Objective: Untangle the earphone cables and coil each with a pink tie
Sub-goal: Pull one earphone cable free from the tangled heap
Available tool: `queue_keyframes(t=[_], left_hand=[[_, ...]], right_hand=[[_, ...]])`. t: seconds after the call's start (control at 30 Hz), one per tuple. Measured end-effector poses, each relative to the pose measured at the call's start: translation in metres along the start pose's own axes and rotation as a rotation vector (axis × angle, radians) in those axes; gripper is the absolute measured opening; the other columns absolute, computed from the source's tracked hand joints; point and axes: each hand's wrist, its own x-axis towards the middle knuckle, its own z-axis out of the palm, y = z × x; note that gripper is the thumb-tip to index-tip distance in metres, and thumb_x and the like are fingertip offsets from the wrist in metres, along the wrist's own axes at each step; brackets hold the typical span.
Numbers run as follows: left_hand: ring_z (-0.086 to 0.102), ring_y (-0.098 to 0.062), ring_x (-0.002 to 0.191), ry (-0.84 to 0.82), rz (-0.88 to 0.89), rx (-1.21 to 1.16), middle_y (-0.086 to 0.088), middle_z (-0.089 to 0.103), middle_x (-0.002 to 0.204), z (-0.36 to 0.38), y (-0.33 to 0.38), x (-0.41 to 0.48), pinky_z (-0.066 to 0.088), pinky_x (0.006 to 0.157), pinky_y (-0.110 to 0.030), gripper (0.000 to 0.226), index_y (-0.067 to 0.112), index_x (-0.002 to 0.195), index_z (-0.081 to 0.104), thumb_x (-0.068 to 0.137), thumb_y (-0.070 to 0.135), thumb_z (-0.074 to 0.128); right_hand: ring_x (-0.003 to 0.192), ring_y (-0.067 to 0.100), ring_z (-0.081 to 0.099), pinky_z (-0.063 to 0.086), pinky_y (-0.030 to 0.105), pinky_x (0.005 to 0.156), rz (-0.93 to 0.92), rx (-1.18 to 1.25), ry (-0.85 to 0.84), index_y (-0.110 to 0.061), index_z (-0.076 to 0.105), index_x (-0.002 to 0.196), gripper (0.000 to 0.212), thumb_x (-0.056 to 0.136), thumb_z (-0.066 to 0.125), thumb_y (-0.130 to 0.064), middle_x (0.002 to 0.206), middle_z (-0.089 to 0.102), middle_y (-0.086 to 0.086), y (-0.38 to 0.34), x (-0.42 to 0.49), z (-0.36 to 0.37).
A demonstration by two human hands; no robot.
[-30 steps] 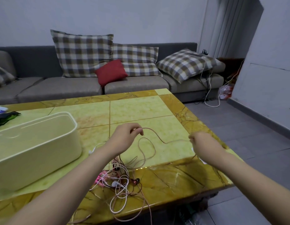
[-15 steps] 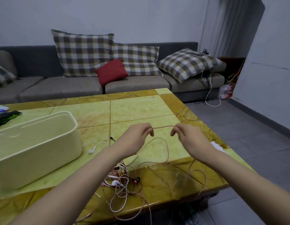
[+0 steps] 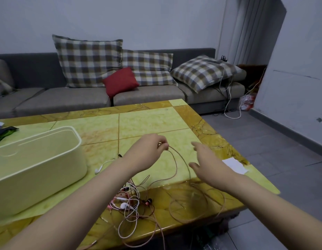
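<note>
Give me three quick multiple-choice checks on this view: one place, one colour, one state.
1. Where is the white box?
A. on the left part of the table
B. on the sofa
C. on the floor

2. The small cushion is:
A. blue
B. red
C. green

3. The left hand:
A. lies flat on the table
B. grips the box
C. pinches the pinkish cable

Answers:
1. A, the box stands on the tabletop, left of both hands.
2. B, its cover is plainly red.
3. C, thumb and fingertips close on the cable.

Dim, flat indoor light with soft shadows, wide-angle bending at the edges, and slight overall softness.
</note>
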Motion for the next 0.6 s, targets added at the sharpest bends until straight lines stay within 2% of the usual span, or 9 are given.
queue_keyframes(t=[0.07, 0.13, 0.2, 0.3, 0.37, 0.47, 0.53, 0.6], left_hand=[[0.055, -0.012, 0.086, -0.018, 0.068, 0.020, 0.003, 0.060, 0.096, 0.002, 0.011, 0.002, 0.046, 0.076, -0.028, 0.023, 0.017, 0.101, 0.065, 0.098, 0.025, 0.044], [0.052, -0.014, 0.085, -0.022, 0.103, 0.020, 0.001, 0.057, 0.095, 0.004, 0.018, 0.002, 0.045, 0.076, -0.029, 0.019, 0.018, 0.098, 0.060, 0.099, 0.022, 0.041], [0.051, -0.014, 0.083, -0.017, 0.105, 0.011, 0.002, 0.056, 0.093, 0.004, 0.019, 0.000, 0.043, 0.072, -0.029, 0.018, 0.018, 0.094, 0.055, 0.100, 0.023, 0.039], [0.049, -0.010, 0.076, -0.040, 0.037, -0.018, 0.007, 0.054, 0.087, 0.002, 0.005, -0.005, 0.039, 0.064, -0.023, 0.019, 0.019, 0.093, 0.054, 0.101, 0.025, 0.038], [0.048, -0.009, 0.070, -0.064, -0.014, -0.042, 0.005, 0.056, 0.085, 0.001, -0.009, -0.007, 0.036, 0.060, -0.021, 0.020, 0.019, 0.090, 0.055, 0.100, 0.025, 0.038], [0.047, -0.014, 0.067, -0.029, -0.108, -0.173, -0.004, 0.059, 0.083, -0.003, -0.026, -0.008, 0.038, 0.061, -0.027, 0.023, 0.020, 0.084, 0.057, 0.100, 0.024, 0.040], [0.046, -0.017, 0.067, 0.064, -0.170, -0.329, -0.007, 0.057, 0.079, -0.006, -0.033, -0.007, 0.040, 0.065, -0.031, 0.025, 0.021, 0.080, 0.058, 0.099, 0.025, 0.041], [0.045, -0.016, 0.065, 0.122, -0.184, -0.370, -0.006, 0.054, 0.074, -0.008, -0.036, -0.007, 0.040, 0.062, -0.031, 0.025, 0.022, 0.080, 0.060, 0.098, 0.026, 0.044]], right_hand=[[0.127, 0.016, 0.041, 0.033, 0.021, 0.097, -0.129, 0.096, 0.052, -0.014, 0.022, 0.145, 0.055, 0.097, 0.048, -0.020, 0.140, 0.040, 0.004, -0.020, 0.000, 0.001], [0.096, 0.010, 0.056, 0.044, 0.020, 0.076, -0.168, 0.213, 0.066, -0.016, 0.035, 0.133, 0.036, 0.099, 0.044, -0.019, 0.114, 0.055, 0.002, -0.033, 0.000, 0.002], [0.069, 0.004, 0.050, 0.038, 0.019, 0.054, -0.160, 0.201, 0.114, -0.015, 0.046, 0.119, 0.020, 0.101, 0.036, -0.020, 0.090, 0.056, -0.001, -0.032, 0.004, 0.000], [0.056, 0.015, 0.046, 0.032, 0.028, 0.049, -0.029, 0.135, 0.200, -0.017, 0.058, 0.102, 0.026, 0.102, 0.032, -0.019, 0.082, 0.059, 0.004, -0.008, 0.011, -0.006], [0.051, 0.017, 0.042, 0.029, 0.029, 0.048, 0.092, 0.144, 0.225, -0.016, 0.059, 0.096, 0.029, 0.102, 0.031, -0.017, 0.071, 0.054, 0.004, 0.015, 0.014, -0.012], [0.051, 0.017, 0.041, 0.028, 0.029, 0.046, 0.250, 0.127, 0.254, -0.009, 0.061, 0.097, 0.031, 0.102, 0.031, -0.013, 0.064, 0.047, 0.002, 0.050, 0.016, -0.016], [0.056, 0.018, 0.044, 0.030, 0.030, 0.048, 0.350, 0.143, 0.253, -0.006, 0.063, 0.099, 0.032, 0.101, 0.032, -0.011, 0.068, 0.052, 0.004, 0.068, 0.013, -0.014], [0.071, 0.025, 0.053, 0.037, 0.031, 0.055, 0.411, 0.113, 0.189, -0.006, 0.064, 0.105, 0.031, 0.100, 0.034, -0.009, 0.089, 0.064, 0.013, 0.079, 0.009, -0.005]])
